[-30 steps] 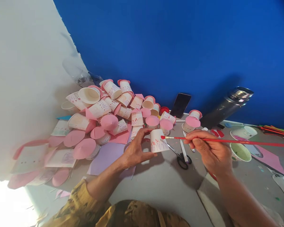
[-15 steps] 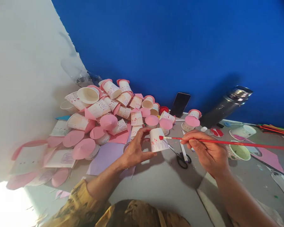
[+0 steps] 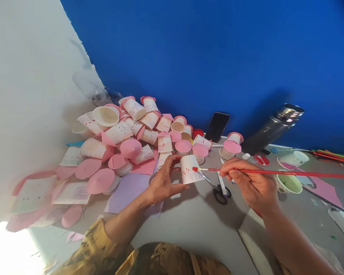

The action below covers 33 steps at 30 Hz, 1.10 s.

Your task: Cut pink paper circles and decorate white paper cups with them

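Observation:
My left hand (image 3: 163, 183) grips a small white paper cup (image 3: 190, 170), held upside down just above the grey table (image 3: 195, 225). The cup carries red and purple painted marks. In my right hand (image 3: 252, 183) is a long red paintbrush (image 3: 275, 172), pinched near its front end. The red bristle tip touches the cup's right side. A camouflage sleeve covers my left forearm.
A heap of painted cups with pink paper discs (image 3: 132, 137) fills the back left corner. Black scissors (image 3: 220, 193), a white marker (image 3: 221, 182), a phone (image 3: 218, 126), a steel flask (image 3: 272, 128), two paint cups (image 3: 289, 183) and coloured pencils (image 3: 335, 156) lie right. Purple paper (image 3: 126, 193) lies under my left hand.
The brush tip has shifted slightly left and down along the cup's side. Both hands stay almost where they were.

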Tool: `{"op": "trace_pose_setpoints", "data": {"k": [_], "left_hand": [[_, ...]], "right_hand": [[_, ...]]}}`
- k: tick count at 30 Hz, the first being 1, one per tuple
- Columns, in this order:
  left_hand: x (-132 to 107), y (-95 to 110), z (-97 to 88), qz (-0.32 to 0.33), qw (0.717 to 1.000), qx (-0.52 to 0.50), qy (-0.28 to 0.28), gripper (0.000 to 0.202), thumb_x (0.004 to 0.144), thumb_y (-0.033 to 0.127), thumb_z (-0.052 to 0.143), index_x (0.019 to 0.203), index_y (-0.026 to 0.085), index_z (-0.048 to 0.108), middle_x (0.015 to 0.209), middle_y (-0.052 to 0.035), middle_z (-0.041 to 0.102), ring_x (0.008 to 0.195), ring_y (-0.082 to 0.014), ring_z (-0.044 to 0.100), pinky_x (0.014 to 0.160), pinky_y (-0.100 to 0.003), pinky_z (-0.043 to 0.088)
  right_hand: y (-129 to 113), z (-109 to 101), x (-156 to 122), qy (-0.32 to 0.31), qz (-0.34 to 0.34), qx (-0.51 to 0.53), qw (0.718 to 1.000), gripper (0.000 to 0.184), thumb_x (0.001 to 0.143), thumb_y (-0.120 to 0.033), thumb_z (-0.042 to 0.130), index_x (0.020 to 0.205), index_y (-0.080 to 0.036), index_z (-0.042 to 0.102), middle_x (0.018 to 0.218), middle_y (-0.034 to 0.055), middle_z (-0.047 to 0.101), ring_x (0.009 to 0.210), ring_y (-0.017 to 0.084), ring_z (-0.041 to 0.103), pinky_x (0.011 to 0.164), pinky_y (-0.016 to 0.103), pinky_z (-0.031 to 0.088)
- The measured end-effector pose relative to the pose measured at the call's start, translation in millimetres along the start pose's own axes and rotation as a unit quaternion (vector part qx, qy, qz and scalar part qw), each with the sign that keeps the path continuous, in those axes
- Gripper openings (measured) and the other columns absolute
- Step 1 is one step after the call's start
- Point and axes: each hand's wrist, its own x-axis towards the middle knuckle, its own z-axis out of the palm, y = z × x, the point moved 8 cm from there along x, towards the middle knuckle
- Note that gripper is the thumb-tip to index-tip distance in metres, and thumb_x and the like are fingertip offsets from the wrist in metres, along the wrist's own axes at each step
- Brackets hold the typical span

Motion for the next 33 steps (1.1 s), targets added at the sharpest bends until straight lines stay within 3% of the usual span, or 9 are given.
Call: {"op": "trace_pose_setpoints", "data": {"k": [7,12,17,23,28,33], "left_hand": [[0.4,-2.8,-0.7,-0.022,1.0,-0.019,0.012,0.081,0.068,0.019,0.088,0.138,0.03,0.047,0.143,-0.0108,0.055,0.134,-0.0321,0.056,0.111,-0.049,0.048],[1.0,-0.6,1.9,-0.013,0.999,-0.042,-0.001,0.079,0.069,0.015,0.087,0.136,0.03,0.047,0.142,-0.0093,0.056,0.134,-0.0309,0.056,0.113,-0.049,0.045],[-0.3,-3.3,0.8,-0.035,0.998,-0.059,0.006,0.079,0.07,0.013,0.086,0.137,0.03,0.048,0.145,-0.0103,0.056,0.135,-0.0316,0.056,0.115,-0.049,0.043],[0.4,-1.4,3.0,-0.026,0.997,-0.069,-0.01,0.077,0.072,0.014,0.086,0.137,0.031,0.048,0.145,-0.0099,0.056,0.136,-0.0311,0.055,0.115,-0.049,0.043],[0.3,-1.9,3.2,-0.035,0.997,-0.066,-0.007,0.078,0.072,0.013,0.086,0.137,0.029,0.047,0.148,-0.0125,0.054,0.137,-0.0318,0.055,0.116,-0.05,0.043],[0.8,-0.3,4.1,-0.024,0.997,-0.074,-0.01,0.077,0.072,0.015,0.088,0.136,0.029,0.048,0.146,-0.0114,0.055,0.135,-0.0314,0.056,0.116,-0.049,0.043]], "right_hand": [[2.4,-6.4,-2.0,0.029,0.006,0.012,0.999,0.019,0.105,-0.021,0.054,0.103,-0.026,0.072,0.097,0.0027,0.073,0.076,0.016,0.064,0.067,0.029,0.051],[0.3,-1.7,-0.9,0.004,-0.002,0.022,1.0,0.02,0.105,-0.019,0.052,0.104,-0.024,0.071,0.096,0.0033,0.072,0.074,0.015,0.063,0.063,0.027,0.05],[0.0,-9.0,-1.2,0.04,-0.002,0.037,0.999,0.02,0.105,-0.018,0.053,0.105,-0.025,0.072,0.095,0.0025,0.072,0.071,0.015,0.06,0.064,0.029,0.05],[-0.4,-3.0,-0.6,0.016,-0.001,0.03,0.999,0.02,0.105,-0.02,0.053,0.102,-0.025,0.072,0.095,0.0029,0.072,0.071,0.015,0.061,0.061,0.028,0.049],[3.4,-8.0,-2.5,0.049,0.004,0.046,0.998,0.019,0.105,-0.019,0.054,0.106,-0.025,0.072,0.092,0.0027,0.071,0.072,0.015,0.06,0.063,0.029,0.049],[2.5,-0.4,-1.7,0.006,0.003,0.043,0.999,0.019,0.105,-0.02,0.053,0.103,-0.024,0.072,0.096,0.0029,0.071,0.073,0.014,0.061,0.063,0.028,0.049]]}}
